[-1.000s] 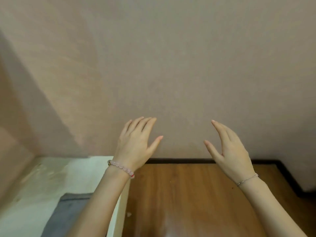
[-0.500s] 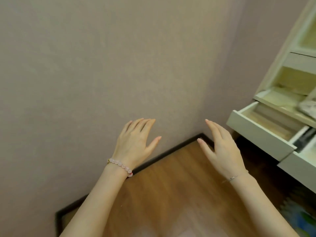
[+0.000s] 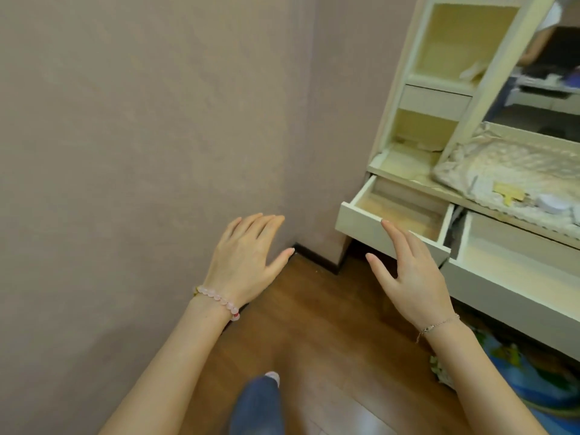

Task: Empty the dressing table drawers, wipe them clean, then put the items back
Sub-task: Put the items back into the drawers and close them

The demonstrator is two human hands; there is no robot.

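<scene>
A dull mauve wall with a fine woven texture fills most of the view, and meets a glossy brown wood-plank floor at a dark skirting board. At the right stands the cream-painted wooden dressing desk, with open shelf boxes and a mirror above its top. A crumpled, pale, shiny cover lies across the top.

Both drawers are under the desk top and are pulled out. The wide white drawer is on the right. The narrow cream drawer with a bare wood-toned floor is on the left, nearest the wall corner. No items show in the parts of either that can be seen.

The drawers look like stiff, flat-sided painted board, and light with nothing in them. I see no handle, so the upper edge of a front panel looks the best place to take hold. The paint looks smooth and could be slippery under dry fingers. A drawer pulled too far could drop off its runners.

The right hand is raised in front of the narrow drawer's front panel. Its grip is released, the fingers straight and holding nothing, and I cannot tell whether they touch the panel. The left hand hangs in the air near the wall, fingers spread, its grip also released. The left wrist has a pink bead bracelet and the right a thin metal chain.
</scene>
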